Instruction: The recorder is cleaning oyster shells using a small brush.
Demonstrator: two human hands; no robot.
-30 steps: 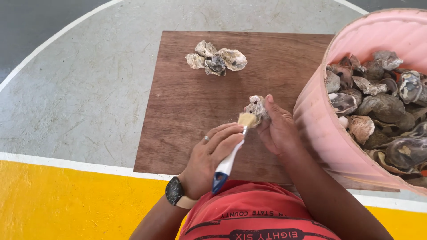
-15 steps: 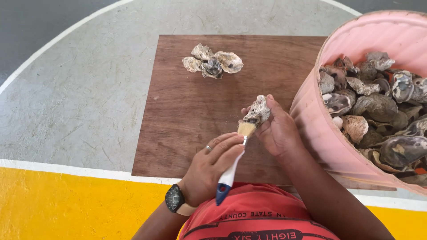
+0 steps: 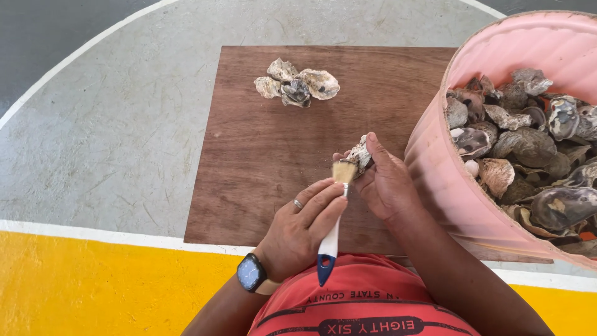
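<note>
An oyster shell (image 3: pixel 359 155) sits pinched in the right hand (image 3: pixel 388 183) over the wooden board (image 3: pixel 261 180), tilted so its face meets the bristles. The left hand (image 3: pixel 301 227) grips a small paintbrush (image 3: pixel 333 230), tip touching the shell. Four shells (image 3: pixel 297 84) lie apart at the board's far end; a pink bucket (image 3: pixel 448 186) of shells stands just beside the right hand.

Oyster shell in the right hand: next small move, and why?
Probably another short brush stroke across the oyster shell. The paintbrush in the left hand has its bristles on the shell, which the right hand pinches above the wooden board.
</note>
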